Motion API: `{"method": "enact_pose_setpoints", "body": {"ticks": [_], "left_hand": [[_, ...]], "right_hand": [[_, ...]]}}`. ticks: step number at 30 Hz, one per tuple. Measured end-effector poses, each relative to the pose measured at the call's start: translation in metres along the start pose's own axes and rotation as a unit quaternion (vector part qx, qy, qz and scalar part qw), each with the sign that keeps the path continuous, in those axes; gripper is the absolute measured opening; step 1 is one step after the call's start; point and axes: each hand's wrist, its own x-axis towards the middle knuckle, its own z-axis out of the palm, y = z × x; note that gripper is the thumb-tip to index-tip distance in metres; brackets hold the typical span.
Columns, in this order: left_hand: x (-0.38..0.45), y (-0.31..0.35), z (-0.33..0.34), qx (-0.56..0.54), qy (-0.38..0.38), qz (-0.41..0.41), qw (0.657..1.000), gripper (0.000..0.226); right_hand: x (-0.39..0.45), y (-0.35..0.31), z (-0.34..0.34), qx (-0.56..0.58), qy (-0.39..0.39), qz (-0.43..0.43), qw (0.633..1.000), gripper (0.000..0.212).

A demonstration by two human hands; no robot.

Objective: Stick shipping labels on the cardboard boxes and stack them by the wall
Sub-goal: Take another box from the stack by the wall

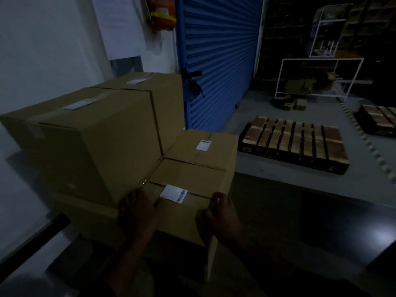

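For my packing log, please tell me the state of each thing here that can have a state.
Near brown cardboard box: closed, white label on top.
Left hand: flat on that box.
Right hand: grips its right corner.
Two upper brown boxes: closed, labelled, stacked.
Blue roller shutter: down.
Wooden pallet: bare.

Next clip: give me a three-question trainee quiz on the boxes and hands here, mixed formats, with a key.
1. True or false: the near box under the hands already carries a label.
2. The left hand rests on the near box's: A) top B) underside C) far end
3. What colour is the shutter behind the stacked boxes?

Key:
1. True.
2. A; the right hand grips its near right corner.
3. Blue.
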Motion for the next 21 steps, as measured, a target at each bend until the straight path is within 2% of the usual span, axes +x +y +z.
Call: {"method": "enact_pose_setpoints", "body": {"ticks": [3, 7, 10, 12, 14, 16, 21], "left_hand": [[-0.005, 0.003, -0.004, 0.016, 0.025, 0.020, 0.999, 0.078], [-0.010, 0.000, -0.007, 0.003, 0.006, -0.002, 1.000, 0.077], [-0.013, 0.000, -0.012, -0.027, -0.033, -0.021, 0.999, 0.084], [-0.017, 0.000, -0.015, -0.063, -0.084, -0.027, 0.994, 0.085], [-0.029, 0.006, -0.017, -0.093, -0.136, -0.014, 0.986, 0.075], [-0.050, 0.017, -0.017, -0.114, -0.158, 0.003, 0.981, 0.064], [-0.108, 0.060, -0.011, -0.134, -0.146, 0.044, 0.979, 0.075]], "right_hand": [[-0.003, -0.001, 0.003, 0.002, -0.004, 0.003, 1.000, 0.072], [-0.012, 0.000, 0.002, 0.018, 0.005, 0.017, 1.000, 0.080], [-0.029, 0.005, -0.007, -0.001, 0.015, 0.027, 1.000, 0.083], [-0.039, 0.014, -0.016, -0.021, 0.025, 0.028, 0.999, 0.084], [-0.055, 0.024, -0.031, -0.025, 0.045, 0.031, 0.998, 0.086], [-0.076, 0.034, -0.048, -0.025, 0.070, 0.035, 0.997, 0.085], [-0.143, 0.061, -0.090, -0.031, 0.151, 0.046, 0.987, 0.084]]}}
